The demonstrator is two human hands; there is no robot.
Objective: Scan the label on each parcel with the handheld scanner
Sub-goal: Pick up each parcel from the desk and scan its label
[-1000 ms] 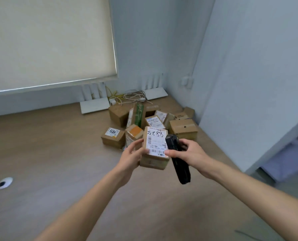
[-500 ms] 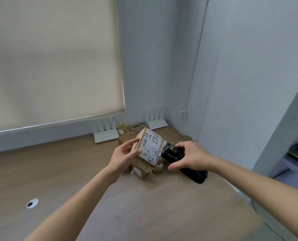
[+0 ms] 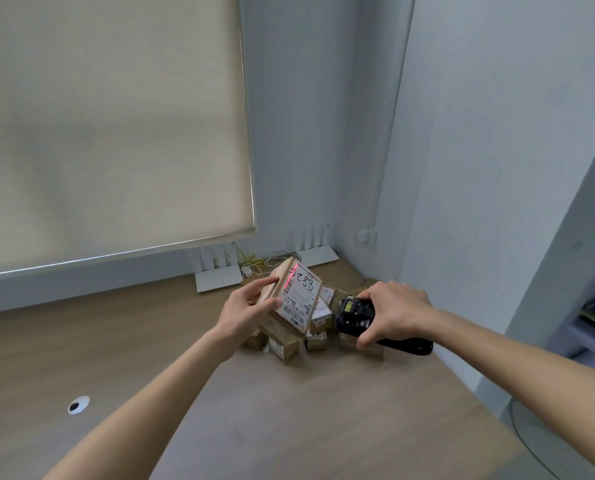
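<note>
Just below the middle of the frame, a small cardboard parcel (image 3: pixel 291 295) is held up by the left hand (image 3: pixel 246 311), whose grip is closed on the box's left side. Its white label (image 3: pixel 299 295) is tilted toward the lower right, its long axis running from upper left to lower right. To the right of it, near but apart, a black handheld scanner (image 3: pixel 365 323) is clasped in the closed grip of the right hand (image 3: pixel 393 311), its head aimed left at the label. A red scan line is seen at the label's upper left edge, away from the barcode at the lower end. More parcels (image 3: pixel 296 341) lie heaped on the wooden surface (image 3: pixel 289 410) beneath.
</note>
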